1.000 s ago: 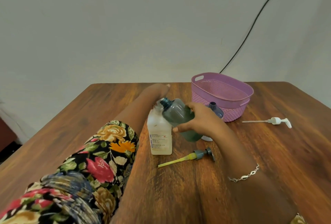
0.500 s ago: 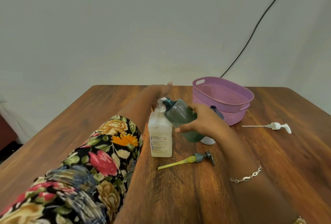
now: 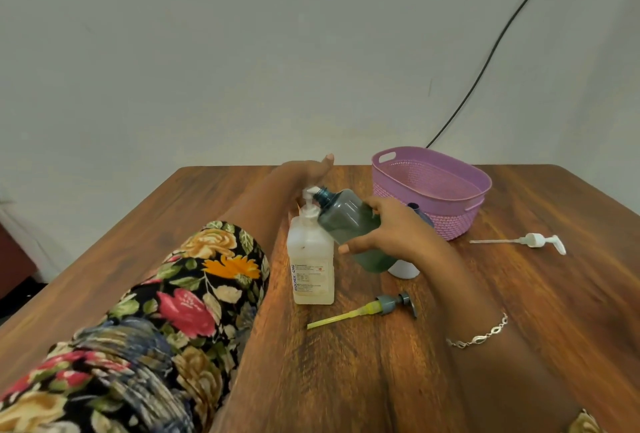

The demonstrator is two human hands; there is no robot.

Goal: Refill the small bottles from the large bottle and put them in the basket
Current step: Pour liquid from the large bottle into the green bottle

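Right hand (image 3: pixel 391 228) grips the tinted small bottle (image 3: pixel 349 221), fingers curled round it, tilted with its open neck at the nozzle of the large pump bottle (image 3: pixel 311 259), mid-tabletop (image 3: pixel 346 380). Left hand (image 3: pixel 304 171), fingers straight, apparently rests on the pump head (image 3: pixel 309 195). Purple basket (image 3: pixel 450 221): far right.

Purple basket (image 3: pixel 450 224), floral sleeve (image 3: pixel 194 294), seemingly grey-green bottle (image 3: pixel 346 216), brown table (image 3: pixel 519 294).

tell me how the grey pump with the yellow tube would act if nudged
Probably light: the grey pump is small plastic lying loose on the table, so it should skid easily. Its round collar might roll it, but the sideways spout likely stops that. The thin yellow tube probably flexes.
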